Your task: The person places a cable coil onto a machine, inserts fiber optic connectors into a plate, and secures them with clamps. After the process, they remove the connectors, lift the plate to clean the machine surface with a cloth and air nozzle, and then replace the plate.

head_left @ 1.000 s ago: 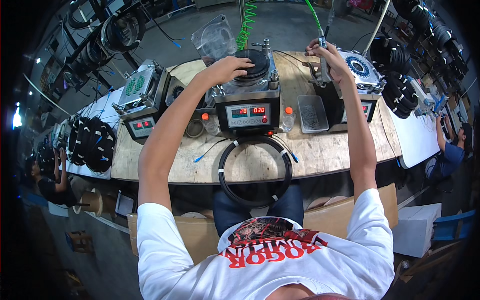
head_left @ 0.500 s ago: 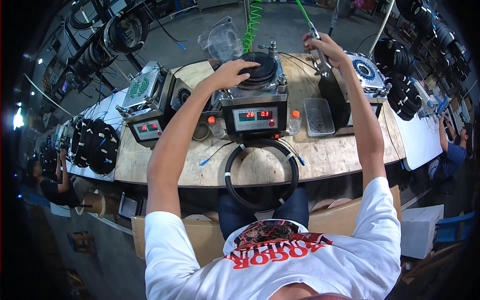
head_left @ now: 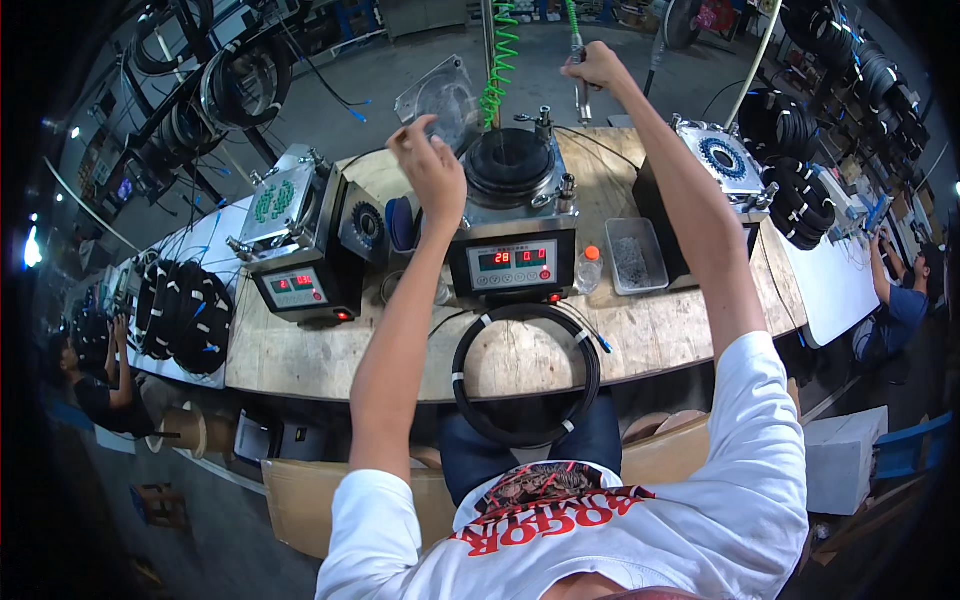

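My left hand (head_left: 432, 172) is raised just left of the middle machine (head_left: 516, 268), fingers apart and loosely bent. It is near a clear plastic cover (head_left: 450, 100) standing behind; I cannot tell whether they touch. My right hand (head_left: 600, 68) is closed around a metal air gun (head_left: 583, 98) on a green hose (head_left: 573, 18), held up beyond the table's far edge. The gun's lower end points down. A round black disc (head_left: 508, 160) lies uncovered on top of the middle machine, which has a lit red display.
Similar machines stand at left (head_left: 295, 245) and right (head_left: 722, 158). A clear tray (head_left: 637, 255) and an orange-capped bottle (head_left: 589, 270) flank the middle one. A black cable coil (head_left: 527, 375) overhangs the wooden table's (head_left: 690, 335) front edge. Co-workers sit at both sides.
My left hand has lifted off the black disc and moved left and up. My right hand has carried the air gun left and farther away. The view has shifted slightly.
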A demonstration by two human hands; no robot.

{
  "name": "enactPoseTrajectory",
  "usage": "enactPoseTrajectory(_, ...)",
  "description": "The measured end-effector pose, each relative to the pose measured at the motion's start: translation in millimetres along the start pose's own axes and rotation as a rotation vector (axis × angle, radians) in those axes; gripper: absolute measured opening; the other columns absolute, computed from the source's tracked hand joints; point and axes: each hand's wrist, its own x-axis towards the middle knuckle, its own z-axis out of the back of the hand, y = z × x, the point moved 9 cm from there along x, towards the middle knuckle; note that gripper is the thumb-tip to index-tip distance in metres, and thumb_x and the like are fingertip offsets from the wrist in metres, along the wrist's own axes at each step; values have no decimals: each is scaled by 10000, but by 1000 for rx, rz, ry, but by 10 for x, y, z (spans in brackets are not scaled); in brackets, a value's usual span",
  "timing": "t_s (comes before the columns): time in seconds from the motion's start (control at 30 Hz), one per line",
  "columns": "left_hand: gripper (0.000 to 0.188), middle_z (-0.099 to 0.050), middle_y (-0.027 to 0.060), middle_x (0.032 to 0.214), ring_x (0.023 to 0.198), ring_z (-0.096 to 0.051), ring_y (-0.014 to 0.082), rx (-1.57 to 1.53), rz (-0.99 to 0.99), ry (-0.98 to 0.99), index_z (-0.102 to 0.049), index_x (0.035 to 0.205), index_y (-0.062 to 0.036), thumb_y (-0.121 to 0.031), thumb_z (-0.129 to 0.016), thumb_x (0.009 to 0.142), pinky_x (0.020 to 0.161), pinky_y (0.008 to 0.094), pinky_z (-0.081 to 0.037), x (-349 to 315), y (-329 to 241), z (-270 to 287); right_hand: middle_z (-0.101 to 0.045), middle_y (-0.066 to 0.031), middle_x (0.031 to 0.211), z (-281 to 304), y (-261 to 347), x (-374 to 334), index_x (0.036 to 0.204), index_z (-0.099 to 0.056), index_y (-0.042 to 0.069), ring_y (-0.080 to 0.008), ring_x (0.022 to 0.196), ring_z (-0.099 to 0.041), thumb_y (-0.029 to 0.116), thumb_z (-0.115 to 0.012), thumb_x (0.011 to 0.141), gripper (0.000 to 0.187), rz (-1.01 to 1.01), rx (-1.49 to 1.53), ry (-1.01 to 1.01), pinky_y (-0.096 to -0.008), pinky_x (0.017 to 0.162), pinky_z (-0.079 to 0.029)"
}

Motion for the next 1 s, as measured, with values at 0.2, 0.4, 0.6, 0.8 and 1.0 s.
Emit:
enactPoseTrajectory(0.2,481,-455,210,1325,1171,-458,377,238,127,-84,-534,1331,-103,0,-586,865,988,484,-378,-53,93,-20,-710,-91,769,-151,72,292,936,-680,8,-180,641,-703,183,-846,766,295,152,463,-186,-324,563,-591)
enactPoseTrajectory(0.4,571,-397,223,1418,1266,-440,409,48,242,74,-489,1396,-85,34,-581,845,1080,485,-360,-67,318,-192,-648,-98,816,-791,264,366,1021,-640,-32,-205,624,-703,122,-736,891,223,160,724,46,-328,553,-616)
enactPoseTrajectory(0.6,591,-438,253,1352,1306,-440,440,22,366,132,-490,1394,-73,84,-537,826,1098,470,-371,-101,487,-53,-624,-85,835,-1358,299,107,1094,-606,-76,-195,687,-693,116,-712,922,279,-11,762,280,-314,611,-598)
enactPoseTrajectory(0.8,568,-442,270,1326,1264,-477,459,-1,345,151,-534,1351,-60,98,-537,806,1088,467,-381,-94,436,-164,-667,-29,828,-1168,-102,53,1110,-688,1,-109,626,-611,189,-708,928,262,53,361,220,-238,536,-509)
enactPoseTrajectory(1.0,590,-488,287,1334,1260,-494,447,45,275,148,-562,1349,-83,75,-597,782,1102,439,-380,-78,498,-265,-701,-50,909,-767,-545,-511,1258,-657,37,-125,711,-624,254,-669,951,376,-10,455,208,-276,616,-551)
